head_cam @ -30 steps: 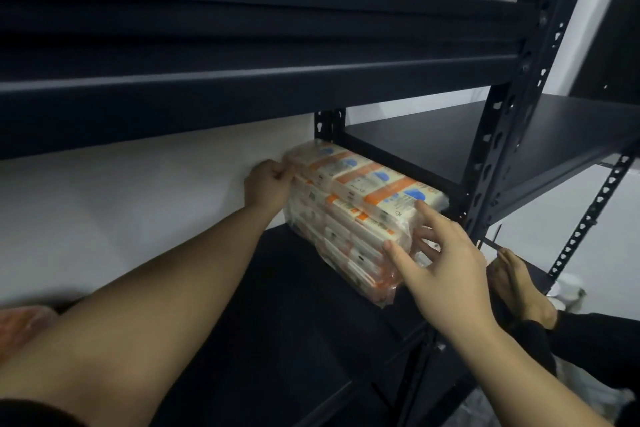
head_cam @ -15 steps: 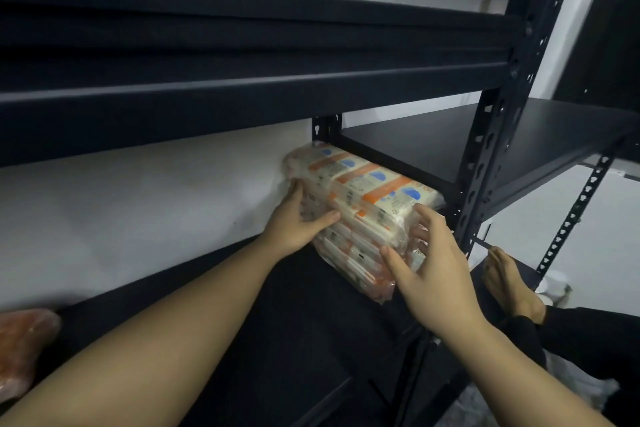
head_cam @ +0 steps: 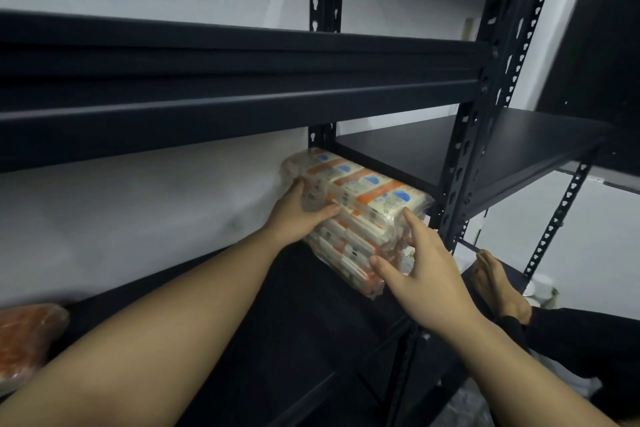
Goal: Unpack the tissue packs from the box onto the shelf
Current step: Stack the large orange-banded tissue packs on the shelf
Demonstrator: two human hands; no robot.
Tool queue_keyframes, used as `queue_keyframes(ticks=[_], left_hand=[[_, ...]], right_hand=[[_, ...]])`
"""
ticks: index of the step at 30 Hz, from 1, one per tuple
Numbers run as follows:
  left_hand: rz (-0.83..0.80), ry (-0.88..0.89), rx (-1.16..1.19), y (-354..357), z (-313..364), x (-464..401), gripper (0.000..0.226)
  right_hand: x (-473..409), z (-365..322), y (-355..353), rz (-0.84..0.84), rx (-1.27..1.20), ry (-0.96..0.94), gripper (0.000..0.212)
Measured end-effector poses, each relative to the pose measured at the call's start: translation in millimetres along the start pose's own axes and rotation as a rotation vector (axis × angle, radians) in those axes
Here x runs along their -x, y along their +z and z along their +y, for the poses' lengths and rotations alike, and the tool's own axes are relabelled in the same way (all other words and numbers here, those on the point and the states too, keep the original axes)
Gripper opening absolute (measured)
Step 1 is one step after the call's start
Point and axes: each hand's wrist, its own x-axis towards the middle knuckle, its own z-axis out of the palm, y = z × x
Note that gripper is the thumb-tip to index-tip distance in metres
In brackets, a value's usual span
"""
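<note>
— Tissue packs (head_cam: 356, 208), where do they sit right now?

— I see the bundle on the shelf (head_cam: 277, 315), pushed into its back right corner, against the wall and just beside the right upright (head_cam: 460, 184). It's a clear-wrapped block of several packs, cream with orange bands and blue marks, the plastic crinkled at the near end.

— And your hands?

— My left hand (head_cam: 294, 218) lies flat on the bundle's left side, fingers fairly straight and the thumb stretched along the wrapper; it presses rather than grips. My right hand (head_cam: 419, 267) is spread wide at the near end, fingertips and thumb touching the plastic, holding nothing closed.

— Which way does the bundle run?

— Its long axis goes from the near end at my right hand back toward the wall, angled a little to the left. So the bundle lies straight ahead of the right hand and to the right of the left one. The right hand is nearer the end that any last push would act on.

— Is it placed, then?

— I judge it nearly settled; a small shove along that axis might square it to the corner.

— Anything else on that shelf?

— An orange wrapped bundle (head_cam: 24, 340) at the far left edge, well apart. I can't see the box.
</note>
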Motion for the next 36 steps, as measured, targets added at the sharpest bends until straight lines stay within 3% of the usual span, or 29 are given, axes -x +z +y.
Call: queue_keyframes(ticks=[5,13,17,23,27,32,36], left_hand=[[-0.014,-0.052,-0.129,-4,15,3,0.106],[-0.061,-0.022,-0.309,-34,1,66,0.091],[-0.052,-0.146,-0.52,-83,-33,123,0.097],[0.023,-0.21,-0.727,-189,-80,225,0.065],[0.029,-0.373,-1.0,-254,-110,278,0.053],[0.138,-0.627,-0.94,-287,-132,320,0.13],[0.129,-0.626,-0.931,-275,-125,316,0.139]], right_hand=[[15,-4,1,-0.012,0.012,-0.032,0.088],[63,-23,29,0.041,0.035,-0.053,0.06],[83,-48,64,-0.094,0.064,-0.096,0.053],[108,-86,126,-0.416,0.092,-0.1,0.064],[124,-95,159,-0.515,0.192,-0.082,0.067],[131,-97,169,-0.471,0.237,-0.077,0.067],[129,-90,166,-0.495,0.233,-0.09,0.068]])
